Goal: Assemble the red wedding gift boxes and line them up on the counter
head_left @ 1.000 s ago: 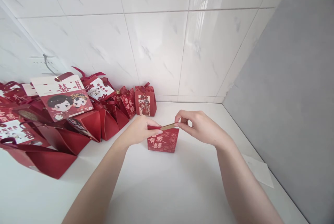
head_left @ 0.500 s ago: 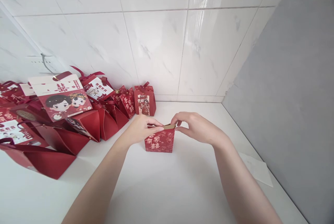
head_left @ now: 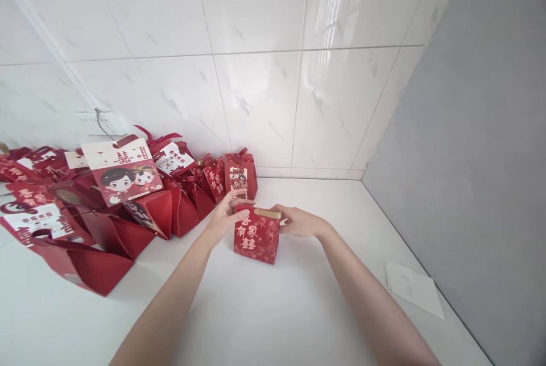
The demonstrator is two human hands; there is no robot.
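A small red gift box (head_left: 256,241) with pale Chinese lettering and a gold strip at its top stands on the white tabletop in front of me, turned slightly. My left hand (head_left: 225,217) has its thumb on the box's upper left front and other fingers loosely round the top corner behind. At the right side, my right hand (head_left: 302,222) grips the box, its fingers partly hidden behind it. Just beyond my left hand stands another red gift box (head_left: 251,175) with a ribbon and a picture label.
Several red gift boxes with ribbons crowd the left, one with a cartoon couple card (head_left: 123,175). A white sheet (head_left: 413,289) lies at the right. A tiled wall (head_left: 256,99) rises behind, a grey panel (head_left: 469,156) at right, and a socket (head_left: 87,120) at left.
My hands have moved from the box's top edge to its sides. The box has turned a little, and its gold strip shows more fully. The camera view has shifted.
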